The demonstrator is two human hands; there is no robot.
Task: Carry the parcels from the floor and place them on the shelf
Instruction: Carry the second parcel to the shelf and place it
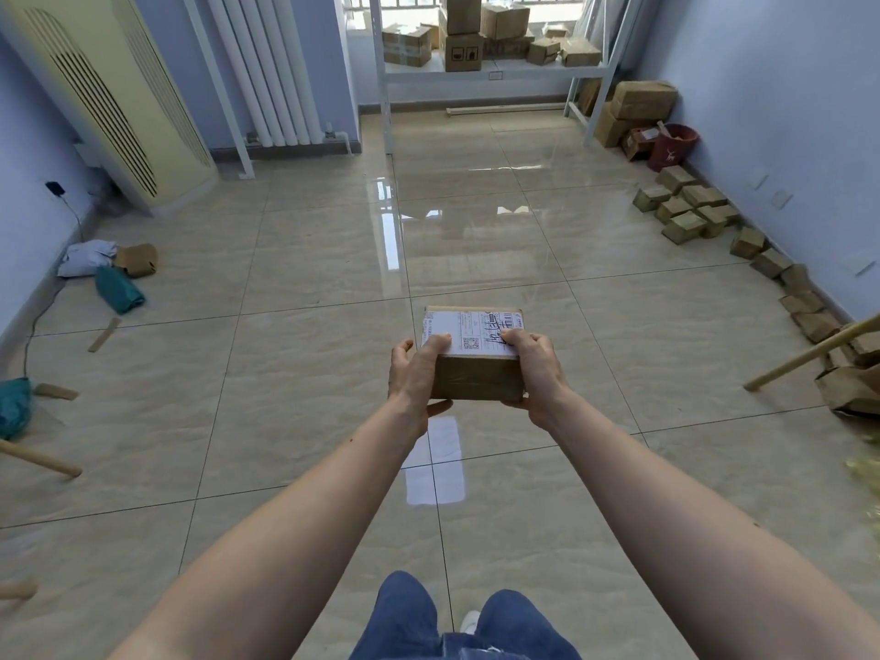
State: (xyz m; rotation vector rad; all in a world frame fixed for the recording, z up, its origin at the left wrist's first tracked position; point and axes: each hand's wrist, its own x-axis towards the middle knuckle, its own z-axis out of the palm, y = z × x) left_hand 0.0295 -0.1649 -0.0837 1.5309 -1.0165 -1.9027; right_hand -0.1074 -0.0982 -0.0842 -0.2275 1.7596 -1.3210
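Cardboard parcel [471,354] held chest-out over tiled floor, left hand [413,373] and right hand [535,369] clamped on opposite sides. Shelf [495,69] well ahead, already loaded. Keep label up, carry level, pick 1 free spot.

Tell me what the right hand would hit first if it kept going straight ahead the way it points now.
Nothing nearby: the right hand, gripping the parcel with the left hand, points across bare floor tiles. The first obstacle is probably the white shelf at the far wall, though depth is hard to judge.
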